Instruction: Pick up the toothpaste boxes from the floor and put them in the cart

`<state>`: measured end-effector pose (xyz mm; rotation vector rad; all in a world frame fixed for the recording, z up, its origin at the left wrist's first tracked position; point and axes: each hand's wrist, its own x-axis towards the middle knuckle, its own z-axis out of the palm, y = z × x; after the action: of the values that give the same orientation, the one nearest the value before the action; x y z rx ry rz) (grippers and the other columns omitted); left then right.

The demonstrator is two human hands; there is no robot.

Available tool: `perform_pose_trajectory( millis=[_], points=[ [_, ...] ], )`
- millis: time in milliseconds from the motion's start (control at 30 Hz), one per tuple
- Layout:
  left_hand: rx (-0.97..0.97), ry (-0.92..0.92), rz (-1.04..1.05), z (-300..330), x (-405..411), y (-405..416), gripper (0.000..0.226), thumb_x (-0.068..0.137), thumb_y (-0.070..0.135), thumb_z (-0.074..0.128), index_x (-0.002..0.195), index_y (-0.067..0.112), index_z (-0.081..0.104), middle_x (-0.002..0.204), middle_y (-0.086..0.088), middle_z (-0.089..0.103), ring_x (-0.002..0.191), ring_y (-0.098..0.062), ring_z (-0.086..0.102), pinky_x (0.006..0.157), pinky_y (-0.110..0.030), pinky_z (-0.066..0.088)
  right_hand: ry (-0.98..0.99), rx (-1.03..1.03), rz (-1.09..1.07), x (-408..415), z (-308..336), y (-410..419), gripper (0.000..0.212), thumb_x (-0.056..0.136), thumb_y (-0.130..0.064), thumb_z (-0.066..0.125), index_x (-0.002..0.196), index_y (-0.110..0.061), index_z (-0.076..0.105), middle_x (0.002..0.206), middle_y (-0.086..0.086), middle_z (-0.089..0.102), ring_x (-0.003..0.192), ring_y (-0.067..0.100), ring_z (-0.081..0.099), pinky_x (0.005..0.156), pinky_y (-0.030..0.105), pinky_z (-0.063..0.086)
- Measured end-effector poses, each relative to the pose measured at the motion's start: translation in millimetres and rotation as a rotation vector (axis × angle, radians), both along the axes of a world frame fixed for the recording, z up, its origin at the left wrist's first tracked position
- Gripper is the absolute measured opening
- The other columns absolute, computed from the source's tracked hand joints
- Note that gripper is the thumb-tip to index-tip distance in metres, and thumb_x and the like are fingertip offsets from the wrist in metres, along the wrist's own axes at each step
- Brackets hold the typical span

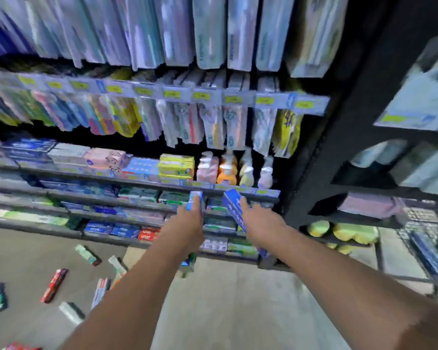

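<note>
Each hand, left (187,223) and right (257,223), grips 1 blue box (196,202), raised clear of the floor (225,299) for carrying to the cart (425,238).

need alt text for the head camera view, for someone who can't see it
A person's left hand and right hand each hold a blue toothpaste box up in front of stocked store shelves. More boxes lie scattered on the floor at lower left, and a wire cart stands at the right edge. The picture is motion-blurred.
</note>
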<state>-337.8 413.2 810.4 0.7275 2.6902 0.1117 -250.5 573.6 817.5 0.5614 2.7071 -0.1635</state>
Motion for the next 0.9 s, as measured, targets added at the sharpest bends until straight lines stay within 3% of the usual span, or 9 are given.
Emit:
perform_pose_trajectory(
  millis=[200,400,600,700,867,900],
  points=[
    [-0.022,0.002,-0.248,27.2,44.9,103.2,0.087,0.089,0.016,0.047,0.153,0.029,-0.012,0.146,-0.023,0.029,0.111,-0.045,0.055,0.082,-0.047,0.047,0.073,0.044,-0.263,87.5,20.5,76.0,0.086,0.090,-0.014,0.056,0.155,-0.014,0.000,0.131,0.019,0.044,0.113,0.038,0.054,0.078,0.040,0.043],
    [0.036,0.037,-0.522,34.2,136.1,216.2,0.086,0.087,0.016,0.053,0.153,0.020,-0.002,0.120,-0.021,0.046,0.099,-0.042,0.058,0.071,-0.044,0.047,0.110,0.089,-0.511,205.0,28.2,159.6,0.080,0.090,-0.007,0.048,0.156,-0.013,0.003,0.132,0.017,0.047,0.113,0.036,0.057,0.079,0.039,0.045],
    [0.047,0.038,-0.680,37.2,251.1,317.4,0.084,0.088,0.021,0.051,0.154,0.019,-0.002,0.123,-0.020,0.043,0.107,-0.042,0.055,0.076,-0.041,0.040,0.134,0.106,-0.705,339.3,38.9,231.9,0.089,0.086,0.002,0.055,0.155,-0.011,0.001,0.127,0.021,0.052,0.099,0.034,0.060,0.057,0.030,0.041],
    [0.028,0.089,-0.770,41.7,308.8,364.6,0.084,0.089,0.018,0.051,0.154,0.014,-0.002,0.128,-0.022,0.047,0.105,-0.039,0.058,0.074,-0.039,0.043,0.134,0.122,-0.804,402.9,39.3,267.4,0.083,0.087,-0.004,0.051,0.155,-0.009,0.004,0.130,0.022,0.051,0.108,0.037,0.059,0.074,0.039,0.048],
    [-0.003,0.088,-0.900,48.5,393.7,441.2,0.090,0.085,0.016,0.050,0.153,0.014,-0.009,0.143,-0.035,0.033,0.102,-0.040,0.062,0.080,-0.046,0.055,0.175,0.113,-0.915,500.7,41.7,321.0,0.078,0.085,-0.010,0.057,0.152,-0.009,0.016,0.123,0.018,0.056,0.108,0.035,0.059,0.074,0.036,0.045],
    [0.007,0.098,-0.916,50.2,408.8,454.5,0.089,0.086,0.017,0.050,0.153,0.015,-0.009,0.140,-0.032,0.038,0.104,-0.041,0.060,0.081,-0.046,0.054,0.185,0.111,-0.929,518.2,43.1,330.6,0.077,0.085,-0.012,0.061,0.150,-0.008,0.020,0.122,0.017,0.057,0.108,0.034,0.059,0.074,0.036,0.045]
  ],
)
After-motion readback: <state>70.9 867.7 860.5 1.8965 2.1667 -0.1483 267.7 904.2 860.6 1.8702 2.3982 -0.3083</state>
